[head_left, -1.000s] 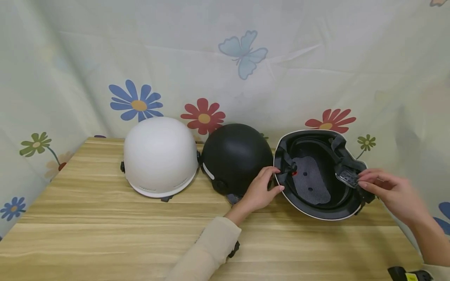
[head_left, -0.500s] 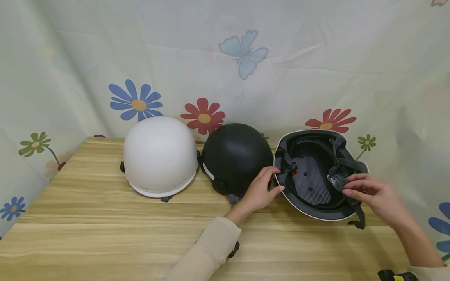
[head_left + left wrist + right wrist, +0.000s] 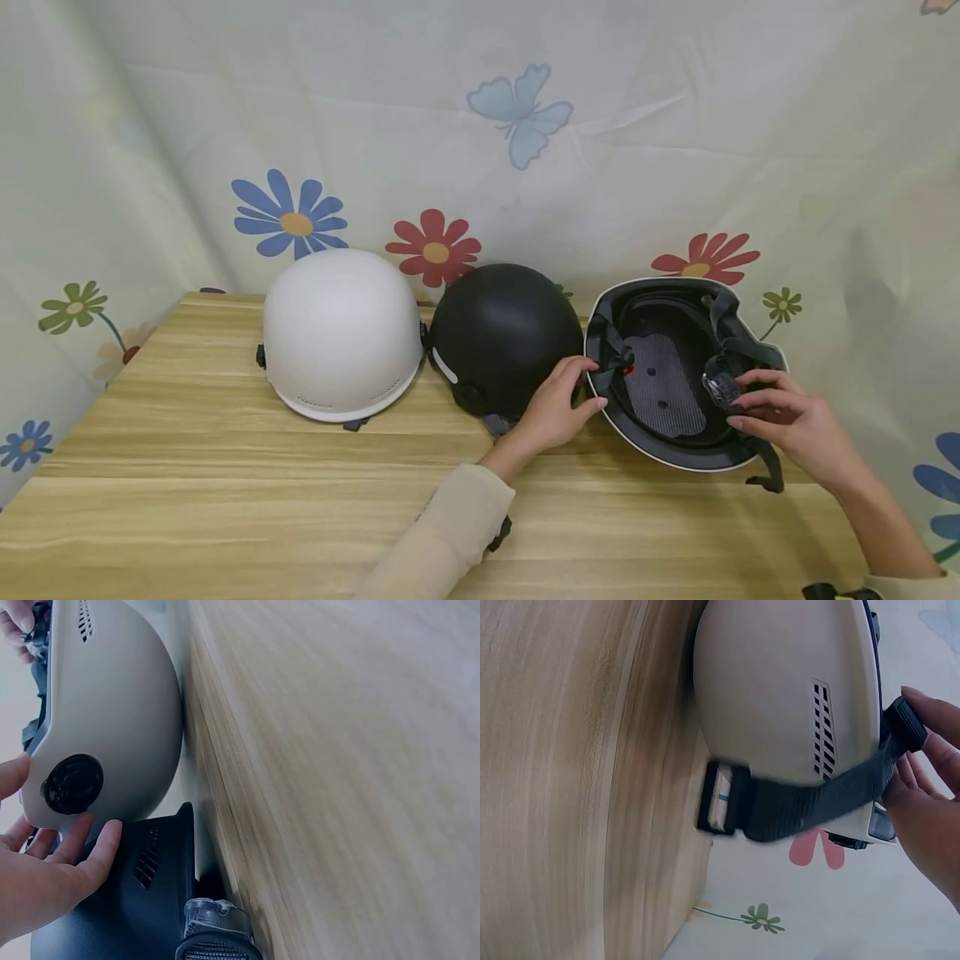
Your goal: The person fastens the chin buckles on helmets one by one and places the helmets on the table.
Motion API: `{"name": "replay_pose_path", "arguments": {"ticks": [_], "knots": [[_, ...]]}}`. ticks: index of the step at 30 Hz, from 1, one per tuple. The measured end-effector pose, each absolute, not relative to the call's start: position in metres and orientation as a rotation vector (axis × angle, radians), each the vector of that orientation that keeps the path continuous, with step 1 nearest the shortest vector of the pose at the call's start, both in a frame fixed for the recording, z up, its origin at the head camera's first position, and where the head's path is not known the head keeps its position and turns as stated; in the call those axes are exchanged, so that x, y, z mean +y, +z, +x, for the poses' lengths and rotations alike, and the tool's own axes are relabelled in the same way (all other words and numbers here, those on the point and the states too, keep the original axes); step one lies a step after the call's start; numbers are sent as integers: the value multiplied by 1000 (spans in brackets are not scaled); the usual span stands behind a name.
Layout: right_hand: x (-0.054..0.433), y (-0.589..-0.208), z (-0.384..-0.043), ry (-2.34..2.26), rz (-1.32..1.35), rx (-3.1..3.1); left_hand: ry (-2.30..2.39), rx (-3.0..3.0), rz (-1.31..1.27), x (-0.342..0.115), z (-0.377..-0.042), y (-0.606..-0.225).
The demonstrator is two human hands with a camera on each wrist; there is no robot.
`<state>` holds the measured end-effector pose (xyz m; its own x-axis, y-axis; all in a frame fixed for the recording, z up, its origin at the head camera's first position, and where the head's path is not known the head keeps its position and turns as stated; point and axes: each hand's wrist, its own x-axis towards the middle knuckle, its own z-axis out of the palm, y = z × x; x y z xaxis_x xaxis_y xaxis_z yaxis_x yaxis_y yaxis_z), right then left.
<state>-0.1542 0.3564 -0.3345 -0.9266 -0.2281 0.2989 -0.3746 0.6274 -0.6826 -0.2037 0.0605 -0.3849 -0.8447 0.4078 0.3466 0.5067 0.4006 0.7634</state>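
Hands (image 3: 551,408) (image 3: 795,421) at helmet rim (image 3: 667,452), tabletop (image 3: 225,533) foreground — wide

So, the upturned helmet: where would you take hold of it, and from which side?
Probably pinched by the near rim, coming from the front: the upturned helmet has its opening facing up and toward the person, leaving that edge exposed. The black helmet crowds its left side, and the strap hanging out on the right looks too floppy to lift by.

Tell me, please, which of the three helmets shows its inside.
The rightmost helmet: its dark lining shows, whereas the leftmost helmet and the black middle helmet show their outsides.
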Motion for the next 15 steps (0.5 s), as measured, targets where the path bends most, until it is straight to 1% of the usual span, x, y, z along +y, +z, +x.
{"name": "replay_pose_path", "arguments": {"ticks": [3,10,15], "knots": [[355,-335,-154,1162,506,-2643,-1440,-2544,-829,62,-204,-386],[353,-333,-154,1180,400,-2688,-1417,-2537,-845,63,-205,-387],[353,-332,-154,1127,371,-2746,-1407,-2546,-864,64,-206,-386]]}}
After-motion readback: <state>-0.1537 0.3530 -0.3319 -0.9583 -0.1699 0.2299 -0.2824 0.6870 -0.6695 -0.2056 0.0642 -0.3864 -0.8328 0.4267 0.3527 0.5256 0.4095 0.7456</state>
